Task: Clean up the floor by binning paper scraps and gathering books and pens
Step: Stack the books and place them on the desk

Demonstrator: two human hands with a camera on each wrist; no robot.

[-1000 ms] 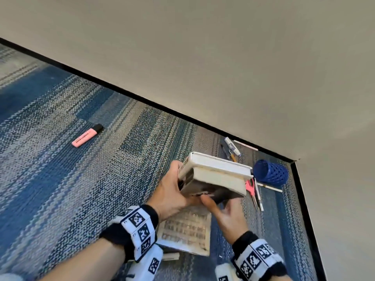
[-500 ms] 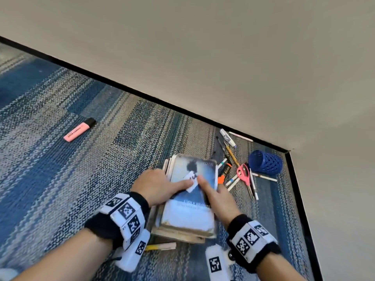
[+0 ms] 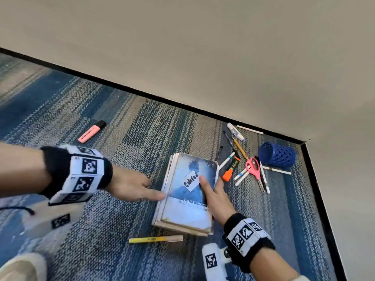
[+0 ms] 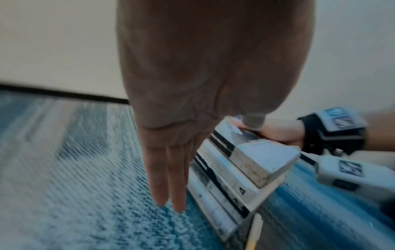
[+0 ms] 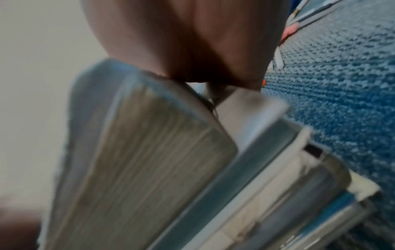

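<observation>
A: Book stack (image 3: pixel 185 199) on carpet (image 3: pixel 101 230), near the wall corner. Top cover blue, white label (image 3: pixel 191 180) on it.

B: Right hand (image 3: pixel 215 196)?

A: On the stack's right side. Forefinger straight on the cover beside the label, thumb down the right edge. Whether the other fingers curl round the edge, cannot tell; wrist view blurred.

B: Left hand (image 3: pixel 129 186)?

A: Left of the stack, fingers straight and together, holding nothing; one fingertip at the stack's left edge.

B: Pens?

A: Loose pens (image 3: pixel 239 175) right of the stack, with orange marker (image 3: pixel 230 169), scissors (image 3: pixel 253 167). Blue cup (image 3: pixel 277 155) on its side beyond them. Pink highlighter (image 3: pixel 91 131) well left of the stack. Yellow pen (image 3: pixel 156 238) just in front.
</observation>
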